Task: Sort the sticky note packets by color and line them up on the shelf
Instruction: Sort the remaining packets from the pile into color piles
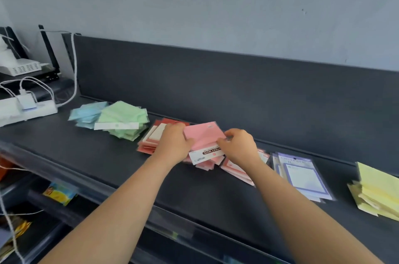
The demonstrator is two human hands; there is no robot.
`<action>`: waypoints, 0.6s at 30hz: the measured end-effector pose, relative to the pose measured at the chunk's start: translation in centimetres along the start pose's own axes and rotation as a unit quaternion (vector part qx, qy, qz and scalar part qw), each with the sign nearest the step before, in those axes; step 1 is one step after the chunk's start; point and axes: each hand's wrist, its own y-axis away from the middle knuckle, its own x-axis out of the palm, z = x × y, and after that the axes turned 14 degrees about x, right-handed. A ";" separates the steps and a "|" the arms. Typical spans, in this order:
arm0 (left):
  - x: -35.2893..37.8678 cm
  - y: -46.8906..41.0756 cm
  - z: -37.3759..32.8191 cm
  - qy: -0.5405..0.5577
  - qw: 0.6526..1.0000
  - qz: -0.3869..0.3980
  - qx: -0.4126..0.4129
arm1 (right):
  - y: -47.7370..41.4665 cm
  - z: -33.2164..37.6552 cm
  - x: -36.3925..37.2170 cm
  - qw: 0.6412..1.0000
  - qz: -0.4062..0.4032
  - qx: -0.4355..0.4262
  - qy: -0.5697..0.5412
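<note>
Two bare forearms reach from the bottom edge over a dark shelf point(103, 155). The left hand point(172, 144) and right hand point(239, 147) together hold a pink packet point(205, 135) with a white label just above a loose pink pile point(237, 172), the left fingers curled round its left edge and the right fingers pinching its right edge. Along the shelf, from left to right, lie a blue pile point(86, 112), a green pile point(123, 118) overlapping it, a red pile point(151, 137) partly under the left hand, purple packets point(302, 175) right of the pink pile, and a yellow pile point(377, 194) at the far right.
</note>
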 end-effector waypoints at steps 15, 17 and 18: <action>-1.0 0.9 -1.0 -0.112 0.988 0.000 0.105 | 2.8 -0.6 -0.7 0.994 -0.082 -0.029 0.068; -0.9 1.1 -1.7 -0.115 0.985 -0.006 0.125 | 3.3 -1.1 -1.1 0.993 -0.091 -0.029 0.067; -0.8 1.3 -2.1 -0.115 0.984 -0.008 0.135 | 3.6 -1.5 -1.3 0.992 -0.100 -0.029 0.069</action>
